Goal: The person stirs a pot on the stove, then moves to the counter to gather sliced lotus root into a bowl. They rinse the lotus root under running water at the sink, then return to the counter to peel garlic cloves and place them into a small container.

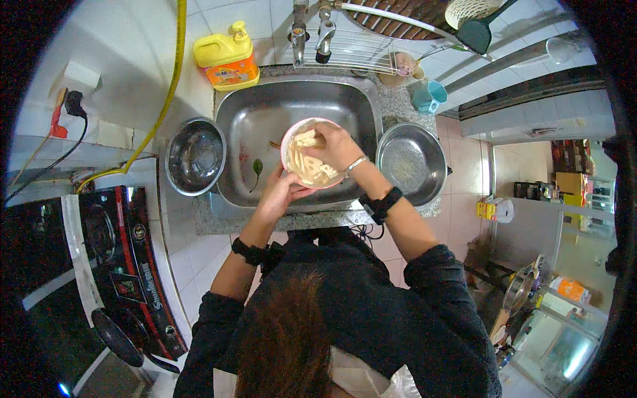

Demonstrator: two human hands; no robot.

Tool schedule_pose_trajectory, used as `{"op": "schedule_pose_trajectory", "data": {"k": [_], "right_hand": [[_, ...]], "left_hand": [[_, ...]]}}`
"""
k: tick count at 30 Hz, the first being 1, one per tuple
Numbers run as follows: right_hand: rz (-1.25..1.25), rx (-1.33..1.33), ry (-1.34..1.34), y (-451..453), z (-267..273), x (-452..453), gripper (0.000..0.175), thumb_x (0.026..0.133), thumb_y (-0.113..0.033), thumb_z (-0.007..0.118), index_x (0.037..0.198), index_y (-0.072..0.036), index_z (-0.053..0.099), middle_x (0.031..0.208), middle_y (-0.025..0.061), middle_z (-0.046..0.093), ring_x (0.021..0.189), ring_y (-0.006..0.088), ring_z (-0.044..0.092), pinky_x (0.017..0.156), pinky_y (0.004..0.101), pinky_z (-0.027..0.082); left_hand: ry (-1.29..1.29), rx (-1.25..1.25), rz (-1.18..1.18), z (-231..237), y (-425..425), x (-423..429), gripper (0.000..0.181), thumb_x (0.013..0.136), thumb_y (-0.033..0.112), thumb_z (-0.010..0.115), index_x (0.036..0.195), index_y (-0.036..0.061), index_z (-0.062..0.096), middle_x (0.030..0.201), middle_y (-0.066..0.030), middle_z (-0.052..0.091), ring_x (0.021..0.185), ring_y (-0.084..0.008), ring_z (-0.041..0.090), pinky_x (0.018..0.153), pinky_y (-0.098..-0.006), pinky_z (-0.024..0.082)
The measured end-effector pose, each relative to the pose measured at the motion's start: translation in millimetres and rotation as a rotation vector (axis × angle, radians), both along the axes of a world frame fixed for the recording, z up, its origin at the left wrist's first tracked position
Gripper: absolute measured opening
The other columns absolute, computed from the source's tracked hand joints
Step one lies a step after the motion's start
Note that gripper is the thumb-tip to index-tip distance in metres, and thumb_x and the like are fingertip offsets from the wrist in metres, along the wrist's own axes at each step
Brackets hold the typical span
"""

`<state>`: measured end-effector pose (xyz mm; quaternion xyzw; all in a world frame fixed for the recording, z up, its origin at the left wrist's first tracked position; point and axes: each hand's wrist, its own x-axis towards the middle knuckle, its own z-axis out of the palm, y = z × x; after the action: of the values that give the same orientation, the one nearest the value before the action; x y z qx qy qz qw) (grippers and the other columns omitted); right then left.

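A round bowl (308, 185) with a pinkish-red rim is held up over the stainless steel sink (328, 94). Pale food slices (300, 161) fill it, some pierced with holes like lotus root. My left hand (279, 193) supports the bowl from its lower left side, the thumb near the rim. Reaching in from the right, my right hand (334, 147) pinches a few slices between thumb and fingers. Part of the bowl and its contents is hidden behind that hand. A green leaf (257, 167) lies on the sink bottom, left of the bowl.
Steel basins stand at the sink's left (195, 156) and right (412, 161). Behind are a yellow detergent jug (226, 57), taps (324, 42) and a wire rack (358, 49). A blue cup (429, 97) sits at the back right. A gas stove (132, 268) is to my left.
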<state>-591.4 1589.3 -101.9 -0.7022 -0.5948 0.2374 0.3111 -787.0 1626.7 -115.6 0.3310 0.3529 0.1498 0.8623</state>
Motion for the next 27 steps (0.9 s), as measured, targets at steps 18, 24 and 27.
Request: {"op": "schedule_pose_trajectory", "data": {"k": [18,24,27], "right_hand": [[-0.040,0.013,-0.214,-16.9,11.6,2.7,0.056,0.069,-0.012,0.071,0.122,-0.008,0.052,0.114,0.0222,0.059,0.102,0.0396,0.059,0.089,0.0442,0.049],[0.000,0.267,-0.203,-12.2,21.8,18.7,0.040,0.070,-0.002,0.063,0.110,-0.005,0.061,0.114,0.0211,0.060,0.106,0.0396,0.057,0.093,0.0447,0.047],[0.049,0.250,-0.123,-11.6,22.9,12.6,0.048,0.070,-0.006,0.067,0.117,-0.007,0.057,0.117,0.0223,0.057,0.111,0.0406,0.054,0.096,0.0439,0.045]], "left_hand": [[-0.054,-0.068,0.018,12.3,8.1,15.9,0.075,0.077,0.000,0.052,0.145,0.0048,0.020,0.130,-0.0198,0.047,0.098,-0.0341,0.065,0.082,-0.0418,0.058],[-0.044,-0.089,0.010,11.9,9.4,19.2,0.073,0.078,-0.001,0.051,0.144,0.0062,0.021,0.130,-0.0171,0.047,0.097,-0.0346,0.065,0.082,-0.0417,0.058],[-0.026,-0.044,0.007,11.1,8.0,23.2,0.064,0.080,0.005,0.053,0.139,0.0048,0.030,0.126,-0.0170,0.052,0.100,-0.0344,0.064,0.086,-0.0441,0.056]]}}
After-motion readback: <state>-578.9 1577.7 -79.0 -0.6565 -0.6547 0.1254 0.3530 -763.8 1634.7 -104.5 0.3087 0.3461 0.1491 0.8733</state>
